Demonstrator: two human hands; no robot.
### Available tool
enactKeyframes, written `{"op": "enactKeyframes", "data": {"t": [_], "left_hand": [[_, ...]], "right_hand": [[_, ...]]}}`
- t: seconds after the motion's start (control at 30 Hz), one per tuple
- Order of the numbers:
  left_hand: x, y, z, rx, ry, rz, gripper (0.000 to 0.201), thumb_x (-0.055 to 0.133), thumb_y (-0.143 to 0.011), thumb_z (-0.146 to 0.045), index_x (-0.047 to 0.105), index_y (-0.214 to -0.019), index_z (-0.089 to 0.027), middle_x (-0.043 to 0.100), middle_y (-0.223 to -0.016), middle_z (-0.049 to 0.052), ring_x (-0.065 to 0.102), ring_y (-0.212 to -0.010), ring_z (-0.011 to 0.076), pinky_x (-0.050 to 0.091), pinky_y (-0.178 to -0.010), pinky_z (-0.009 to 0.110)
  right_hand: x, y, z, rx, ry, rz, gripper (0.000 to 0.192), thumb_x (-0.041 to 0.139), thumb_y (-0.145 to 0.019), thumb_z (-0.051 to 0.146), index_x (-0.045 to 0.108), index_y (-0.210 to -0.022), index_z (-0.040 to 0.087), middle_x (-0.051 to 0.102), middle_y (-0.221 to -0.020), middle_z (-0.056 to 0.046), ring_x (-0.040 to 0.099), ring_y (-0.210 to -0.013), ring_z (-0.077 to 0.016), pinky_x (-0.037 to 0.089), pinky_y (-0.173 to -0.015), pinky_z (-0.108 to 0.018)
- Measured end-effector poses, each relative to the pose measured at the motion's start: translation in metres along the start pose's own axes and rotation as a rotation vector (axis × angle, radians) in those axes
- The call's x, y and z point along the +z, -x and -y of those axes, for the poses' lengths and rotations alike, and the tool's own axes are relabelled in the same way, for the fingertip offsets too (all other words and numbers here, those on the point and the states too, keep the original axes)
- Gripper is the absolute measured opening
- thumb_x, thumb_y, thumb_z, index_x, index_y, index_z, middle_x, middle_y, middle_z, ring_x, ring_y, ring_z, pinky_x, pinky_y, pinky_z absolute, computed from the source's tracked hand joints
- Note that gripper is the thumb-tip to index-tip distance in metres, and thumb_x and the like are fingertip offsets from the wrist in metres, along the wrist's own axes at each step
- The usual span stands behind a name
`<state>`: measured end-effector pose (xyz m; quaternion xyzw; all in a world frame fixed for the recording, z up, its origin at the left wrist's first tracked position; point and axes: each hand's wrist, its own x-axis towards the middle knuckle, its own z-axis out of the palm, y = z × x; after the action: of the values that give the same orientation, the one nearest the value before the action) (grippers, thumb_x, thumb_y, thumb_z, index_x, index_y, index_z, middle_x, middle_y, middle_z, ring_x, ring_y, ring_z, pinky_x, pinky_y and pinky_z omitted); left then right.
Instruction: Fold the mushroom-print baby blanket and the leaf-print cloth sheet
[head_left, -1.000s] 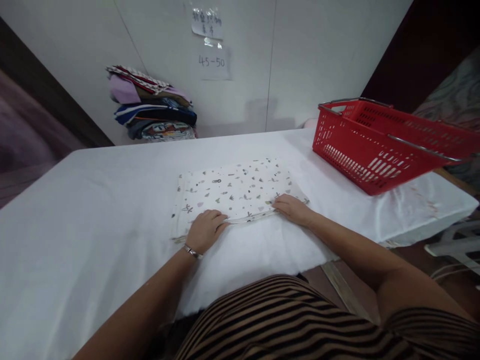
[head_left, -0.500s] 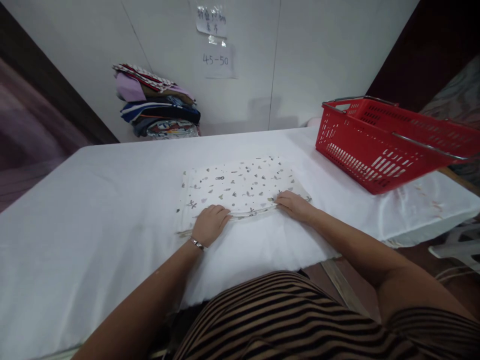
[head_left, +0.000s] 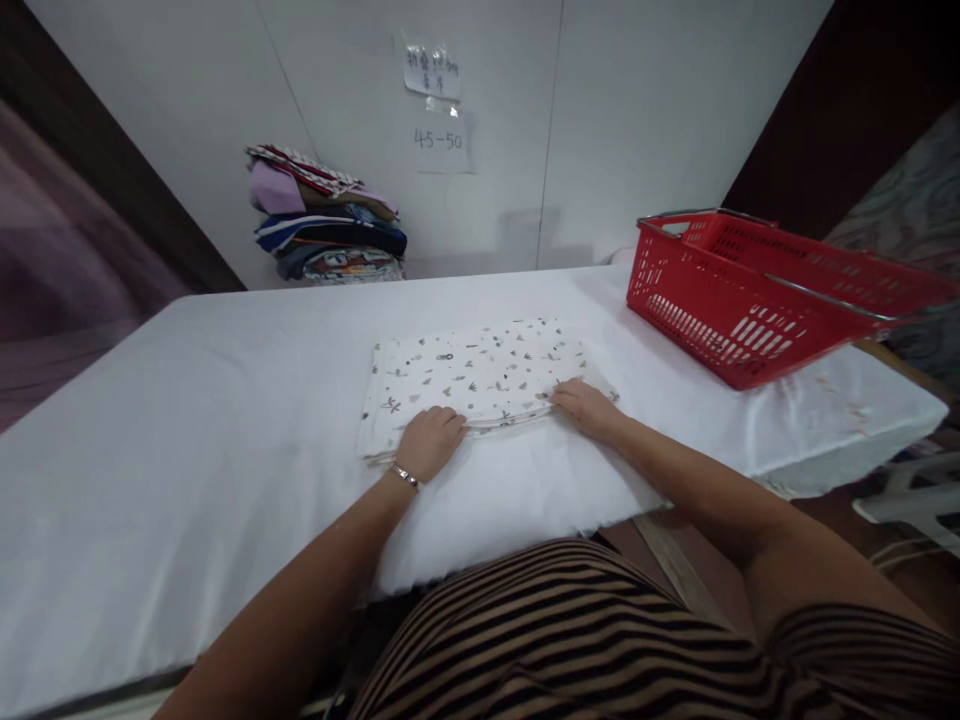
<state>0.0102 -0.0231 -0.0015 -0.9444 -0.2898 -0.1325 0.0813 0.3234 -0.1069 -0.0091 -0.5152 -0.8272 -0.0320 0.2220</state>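
A folded white cloth with small grey and green printed shapes lies flat on the white-covered table. Its near edge shows several folded layers. My left hand, a bracelet at its wrist, grips that near edge toward the left, fingers on top and the thumb side at the fold. Toward the right end of the same edge, my right hand closes on the cloth in the same way. The undersides of both hands are hidden.
A red plastic basket with metal handles stands at the table's right. Behind the far edge, a pile of folded clothes rests against the wall. Paper signs are taped above. A white stool is at the lower right.
Both hands keep their places on the cloth's near edge, and the cloth looks much the same. The view has shifted slightly.
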Motion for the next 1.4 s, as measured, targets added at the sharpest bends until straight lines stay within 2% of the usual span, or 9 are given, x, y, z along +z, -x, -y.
{"op": "enactKeyframes", "data": {"t": [0.17,0.33,0.53,0.63,0.73,0.9,1.1,1.23,1.4], "left_hand": [[-0.005,0.003,-0.006,0.016,-0.071,0.026,0.022,0.040,-0.090,-0.027,0.061,-0.088,-0.019,0.061,-0.085,0.006,0.053,-0.085,0.0208,0.038,-0.070,0.034],[-0.004,0.008,-0.007,0.035,-0.092,0.019,0.023,0.039,-0.090,-0.023,0.059,-0.100,-0.019,0.060,-0.098,0.007,0.052,-0.091,0.0219,0.040,-0.073,0.035],[-0.001,0.018,0.004,0.086,-0.017,0.022,0.031,0.041,-0.088,-0.021,0.054,-0.116,-0.019,0.058,-0.109,0.008,0.051,-0.098,0.0223,0.042,-0.080,0.037],[0.002,0.022,0.011,0.114,0.011,0.000,0.035,0.039,-0.087,-0.014,0.054,-0.118,-0.021,0.058,-0.112,0.008,0.051,-0.101,0.0219,0.043,-0.081,0.035],[0.005,0.023,0.015,0.110,0.035,-0.022,0.037,0.039,-0.085,-0.011,0.056,-0.117,-0.021,0.060,-0.110,0.008,0.052,-0.101,0.0216,0.044,-0.082,0.035],[0.006,0.025,0.017,0.104,0.058,-0.013,0.038,0.040,-0.085,-0.012,0.055,-0.118,-0.023,0.060,-0.111,0.006,0.053,-0.102,0.0207,0.045,-0.083,0.035],[0.007,0.033,0.028,0.054,0.163,-0.066,0.032,0.046,-0.087,-0.031,0.056,-0.116,-0.023,0.061,-0.113,0.005,0.054,-0.104,0.0192,0.047,-0.089,0.036],[0.000,0.052,0.041,-0.023,0.213,-0.087,0.034,0.049,-0.085,-0.037,0.057,-0.116,-0.024,0.062,-0.114,0.004,0.056,-0.105,0.0196,0.047,-0.091,0.038],[-0.017,0.072,0.057,-0.253,0.279,-0.158,0.027,0.045,-0.087,-0.036,0.065,-0.101,-0.024,0.065,-0.107,0.003,0.058,-0.101,0.0173,0.048,-0.090,0.034]], "right_hand": [[0.004,0.006,0.002,-0.040,0.048,0.033,0.030,0.035,-0.093,0.026,0.063,-0.100,0.017,0.061,-0.097,-0.012,0.051,-0.092,-0.0212,0.044,-0.081,-0.037],[0.004,0.008,0.001,-0.033,0.031,0.043,0.032,0.034,-0.093,0.029,0.062,-0.104,0.018,0.061,-0.097,-0.011,0.051,-0.090,-0.0211,0.044,-0.080,-0.037],[-0.001,0.007,0.006,0.007,-0.091,0.010,0.032,0.037,-0.093,0.032,0.063,-0.106,0.018,0.061,-0.098,-0.011,0.053,-0.092,-0.0199,0.045,-0.082,-0.036],[-0.007,0.009,0.005,0.085,-0.154,-0.002,0.036,0.038,-0.092,0.037,0.059,-0.115,0.018,0.060,-0.109,-0.011,0.052,-0.103,-0.0198,0.043,-0.090,-0.036],[-0.012,0.018,0.000,0.259,-0.059,0.028,0.047,0.038,-0.091,0.046,0.048,-0.129,0.020,0.048,-0.132,-0.012,0.038,-0.125,-0.0237,0.031,-0.102,-0.044],[-0.010,0.033,-0.012,0.443,0.046,0.252,0.064,0.030,-0.089,0.058,0.030,-0.141,0.021,0.024,-0.148,-0.009,0.017,-0.136,-0.0252,0.016,-0.109,-0.048],[-0.019,0.029,-0.015,0.503,-0.017,0.315,0.065,0.027,-0.088,0.061,0.027,-0.142,0.026,0.015,-0.150,-0.005,0.010,-0.138,-0.0237,0.012,-0.111,-0.046],[-0.016,0.037,-0.024,0.562,0.022,0.301,0.069,0.028,-0.087,0.062,0.024,-0.143,0.023,0.012,-0.150,-0.006,0.009,-0.137,-0.0259,0.017,-0.110,-0.047],[-0.012,0.040,-0.035,0.557,0.066,0.333,0.065,0.026,-0.087,0.061,0.030,-0.141,0.025,0.016,-0.149,-0.004,0.013,-0.137,-0.0268,0.019,-0.109,-0.049]]}}
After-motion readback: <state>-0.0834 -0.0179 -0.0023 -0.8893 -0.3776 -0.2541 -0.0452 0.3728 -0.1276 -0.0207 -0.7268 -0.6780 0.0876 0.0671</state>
